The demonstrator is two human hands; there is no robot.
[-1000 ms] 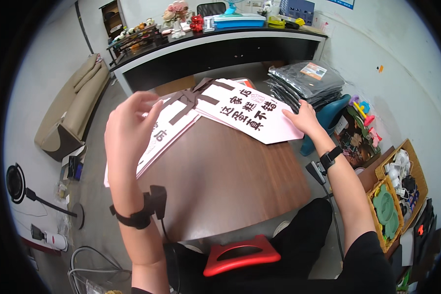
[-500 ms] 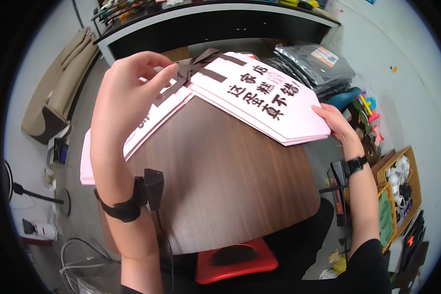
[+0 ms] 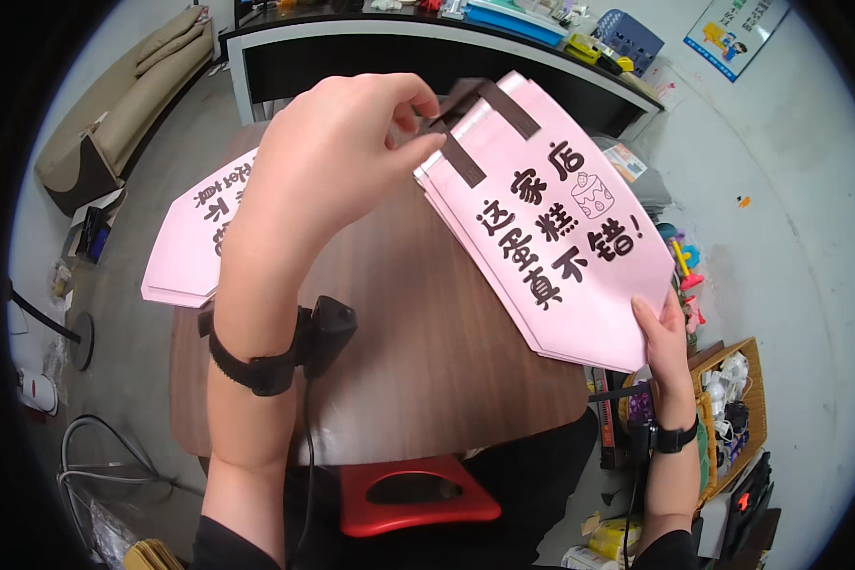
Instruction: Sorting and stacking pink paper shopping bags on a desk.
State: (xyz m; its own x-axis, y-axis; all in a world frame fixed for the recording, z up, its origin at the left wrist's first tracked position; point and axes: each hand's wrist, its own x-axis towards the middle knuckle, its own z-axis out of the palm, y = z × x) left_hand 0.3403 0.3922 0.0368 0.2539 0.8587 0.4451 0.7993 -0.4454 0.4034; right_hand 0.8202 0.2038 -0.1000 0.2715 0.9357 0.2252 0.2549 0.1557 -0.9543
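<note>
A stack of pink boards (image 3: 598,266) with dark handwriting and a small drawn cake stands raised and tilted over the right of the table. My right hand (image 3: 665,337) grips its lower right edge, thumb on the front face. Dark brown ribbon straps (image 3: 464,160) are fixed to its upper left edge. My left hand (image 3: 361,142) is beside that edge, thumb and forefinger closing on the dark strap; the exact pinch is partly hidden. Another pink board stack (image 3: 185,247) lies at the table's left, partly covered by my left forearm.
The brown wooden table (image 3: 399,380) has a red stool (image 3: 351,499) at its near edge. A black desk (image 3: 370,66) stands at the back, a beige sofa (image 3: 152,85) at the far left. At right is a wicker basket (image 3: 755,408) of small items.
The right pink stack has swung up and turned, lower edge nearer me, with my right hand lower. My left hand has moved right along with the straps. The head view has shifted.
</note>
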